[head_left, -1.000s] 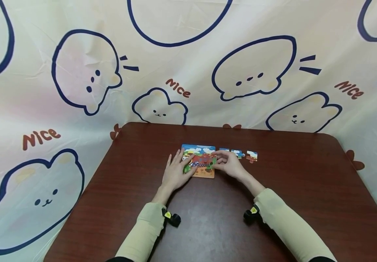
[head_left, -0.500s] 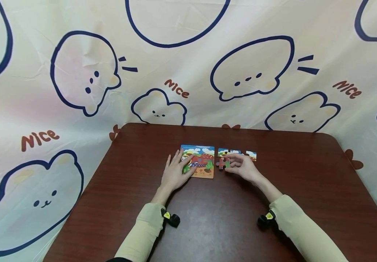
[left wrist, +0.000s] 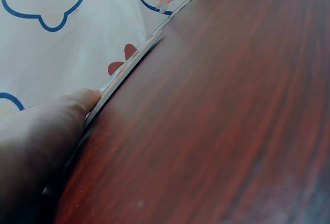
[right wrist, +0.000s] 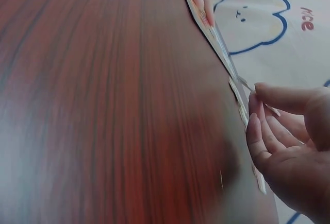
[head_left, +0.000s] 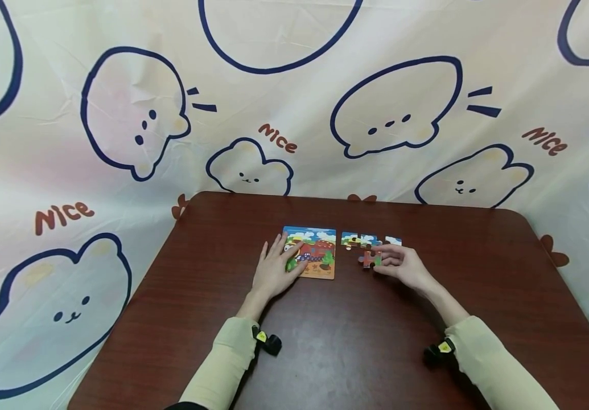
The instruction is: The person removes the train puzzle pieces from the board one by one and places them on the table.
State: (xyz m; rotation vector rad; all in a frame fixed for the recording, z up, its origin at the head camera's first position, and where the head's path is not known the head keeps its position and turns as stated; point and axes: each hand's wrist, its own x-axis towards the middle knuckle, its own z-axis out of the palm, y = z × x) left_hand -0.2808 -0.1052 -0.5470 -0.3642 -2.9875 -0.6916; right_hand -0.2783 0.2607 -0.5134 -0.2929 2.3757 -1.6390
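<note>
In the head view my left hand (head_left: 275,273) rests with spread fingers on the left part of a colourful puzzle board (head_left: 320,235). Its thumb lies along the board's near edge. To the right, my right hand (head_left: 407,269) pinches a red and green jigsaw piece (head_left: 371,259) between thumb and fingers. The right wrist view shows that piece edge-on as a thin sliver (right wrist: 247,84) at the fingertips. Behind it on the table lie several loose puzzle pieces (head_left: 368,239), with the rightmost (head_left: 393,241) partly hidden by my right hand.
The brown wooden table (head_left: 335,341) stretches towards me and to both sides. A light curtain (head_left: 314,102) with blue cartoon outlines hangs behind the table's far edge. Small black wrist cameras sit on both cuffs.
My right hand has moved right, away from the board's right edge, carrying the jigsaw piece past the loose pieces. My left hand has stayed on the board.
</note>
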